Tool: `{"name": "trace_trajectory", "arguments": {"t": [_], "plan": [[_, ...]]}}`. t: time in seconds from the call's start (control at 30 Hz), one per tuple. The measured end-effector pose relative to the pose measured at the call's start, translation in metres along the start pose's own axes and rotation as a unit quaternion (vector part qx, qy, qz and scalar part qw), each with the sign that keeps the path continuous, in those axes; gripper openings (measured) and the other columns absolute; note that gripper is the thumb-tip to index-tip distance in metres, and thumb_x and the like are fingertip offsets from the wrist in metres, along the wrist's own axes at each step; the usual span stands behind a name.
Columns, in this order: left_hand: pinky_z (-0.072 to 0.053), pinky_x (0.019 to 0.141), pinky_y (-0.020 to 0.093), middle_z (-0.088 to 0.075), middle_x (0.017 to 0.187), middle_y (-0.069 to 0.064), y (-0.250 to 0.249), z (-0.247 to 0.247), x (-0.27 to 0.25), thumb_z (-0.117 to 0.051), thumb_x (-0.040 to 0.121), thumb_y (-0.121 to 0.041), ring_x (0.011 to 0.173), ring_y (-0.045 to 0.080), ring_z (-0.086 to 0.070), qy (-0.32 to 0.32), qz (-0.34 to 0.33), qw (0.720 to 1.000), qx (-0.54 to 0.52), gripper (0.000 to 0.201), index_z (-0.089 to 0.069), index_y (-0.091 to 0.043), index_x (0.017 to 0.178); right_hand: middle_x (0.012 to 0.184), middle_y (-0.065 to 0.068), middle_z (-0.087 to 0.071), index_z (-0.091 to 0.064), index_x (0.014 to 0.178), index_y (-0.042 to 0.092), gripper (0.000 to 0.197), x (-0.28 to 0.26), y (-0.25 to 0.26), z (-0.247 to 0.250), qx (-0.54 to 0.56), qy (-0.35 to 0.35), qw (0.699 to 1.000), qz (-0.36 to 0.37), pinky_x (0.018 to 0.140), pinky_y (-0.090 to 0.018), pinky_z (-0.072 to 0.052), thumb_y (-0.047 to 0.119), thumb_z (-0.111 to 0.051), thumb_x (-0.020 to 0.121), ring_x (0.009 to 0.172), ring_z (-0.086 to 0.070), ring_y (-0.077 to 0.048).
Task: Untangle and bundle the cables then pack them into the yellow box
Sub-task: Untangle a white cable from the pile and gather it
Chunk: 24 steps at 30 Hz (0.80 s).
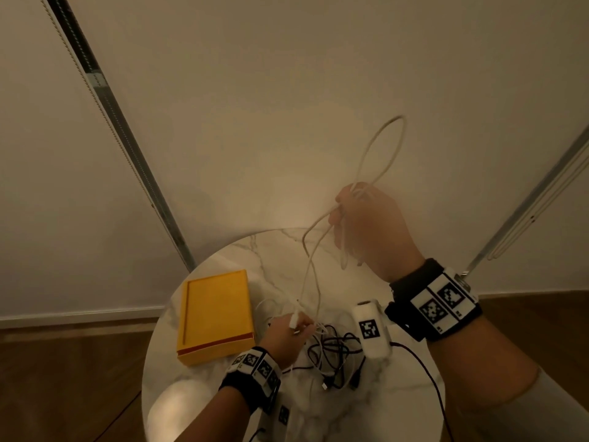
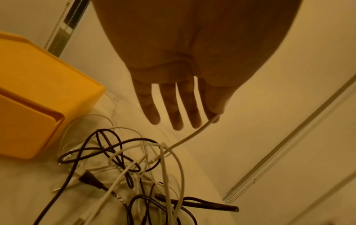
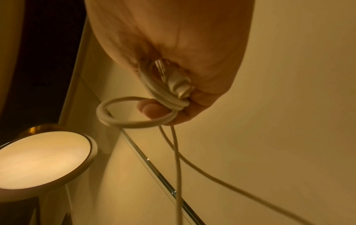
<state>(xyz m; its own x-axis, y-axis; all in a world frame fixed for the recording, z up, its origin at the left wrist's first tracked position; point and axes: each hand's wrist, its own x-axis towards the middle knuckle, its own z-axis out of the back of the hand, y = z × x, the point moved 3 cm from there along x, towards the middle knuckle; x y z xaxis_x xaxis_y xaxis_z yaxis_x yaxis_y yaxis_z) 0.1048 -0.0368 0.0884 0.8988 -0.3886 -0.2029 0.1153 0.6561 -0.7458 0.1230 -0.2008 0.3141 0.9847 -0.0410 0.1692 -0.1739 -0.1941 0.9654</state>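
- Above the counter, the right hand grips coils of the white cable.
- Lower down, the left hand pinches its trailing strand over the tangle, beside the yellow box.
- Risk: pulling upward could snag the strand, tightening knots or dragging the pile off the edge.

I see a round white marble tabletop with grey veins, and I take it as my landmark. Behind it stands a plain pale wall. A dark vertical rail with a beaded cord beside it runs down the wall to the tabletop's far left edge. To the tabletop's right, a paler rail slants across the wall. Wooden floor lies below on either side. My right wrist view shows a glowing round lamp lower left.
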Motion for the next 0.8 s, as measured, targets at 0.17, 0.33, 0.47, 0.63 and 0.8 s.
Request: {"name": "trace_trajectory", "arguments": {"t": [0.17, 0.33, 0.47, 0.63, 0.8], "plan": [[-0.054, 0.075, 0.028, -0.068, 0.082, -0.008, -0.006, 0.016, 0.000, -0.048, 0.103, -0.020, 0.079, 0.011, -0.064, -0.042, -0.023, 0.997, -0.065, 0.021, -0.057, -0.028, 0.086, 0.071, -0.010, -0.065, -0.058, 0.094, 0.008, 0.015, -0.006, -0.029, 0.024, -0.009, -0.062, 0.997, -0.046, 0.045, -0.027, -0.044, 0.016, -0.051, 0.105, 0.048, -0.052, -0.022], [-0.058, 0.074, 0.028, -0.072, 0.088, 0.002, -0.035, 0.065, -0.003, -0.043, 0.107, -0.017, 0.083, 0.017, -0.069, -0.108, -0.056, 0.978, -0.169, 0.021, -0.057, -0.017, 0.092, 0.072, -0.010, -0.063, -0.060, 0.103, 0.001, 0.017, -0.019, -0.071, 0.045, -0.051, -0.089, 0.988, -0.113, 0.045, -0.030, -0.045, 0.016, -0.053, 0.104, 0.047, -0.052, -0.021], [-0.058, 0.076, 0.033, -0.071, 0.091, 0.006, -0.051, 0.094, -0.008, -0.043, 0.107, -0.015, 0.089, 0.027, -0.069, -0.145, -0.078, 0.958, -0.236, 0.020, -0.058, -0.012, 0.094, 0.072, -0.013, -0.064, -0.062, 0.105, 0.001, 0.018, -0.032, -0.099, 0.058, -0.042, -0.097, 0.979, -0.174, 0.048, -0.032, -0.045, 0.017, -0.055, 0.103, 0.047, -0.052, -0.023], [-0.060, 0.076, 0.036, -0.070, 0.086, 0.006, -0.071, 0.108, -0.016, -0.041, 0.107, -0.013, 0.086, 0.025, -0.069, -0.200, -0.128, 0.919, -0.315, 0.021, -0.057, -0.004, 0.097, 0.072, -0.016, -0.063, -0.061, 0.100, 0.001, 0.014, -0.045, -0.111, 0.066, -0.028, -0.104, 0.974, -0.200, 0.043, -0.029, -0.044, 0.014, -0.056, 0.103, 0.045, -0.051, -0.025], [-0.059, 0.072, 0.032, -0.070, 0.082, 0.005, -0.081, 0.121, -0.018, -0.040, 0.107, -0.012, 0.082, 0.022, -0.069, -0.260, -0.145, 0.894, -0.335, 0.020, -0.057, -0.008, 0.097, 0.071, -0.015, -0.063, -0.059, 0.102, -0.001, 0.015, -0.049, -0.111, 0.068, -0.010, -0.110, 0.973, -0.202, 0.040, -0.028, -0.043, 0.013, -0.055, 0.103, 0.043, -0.049, -0.023]]}}
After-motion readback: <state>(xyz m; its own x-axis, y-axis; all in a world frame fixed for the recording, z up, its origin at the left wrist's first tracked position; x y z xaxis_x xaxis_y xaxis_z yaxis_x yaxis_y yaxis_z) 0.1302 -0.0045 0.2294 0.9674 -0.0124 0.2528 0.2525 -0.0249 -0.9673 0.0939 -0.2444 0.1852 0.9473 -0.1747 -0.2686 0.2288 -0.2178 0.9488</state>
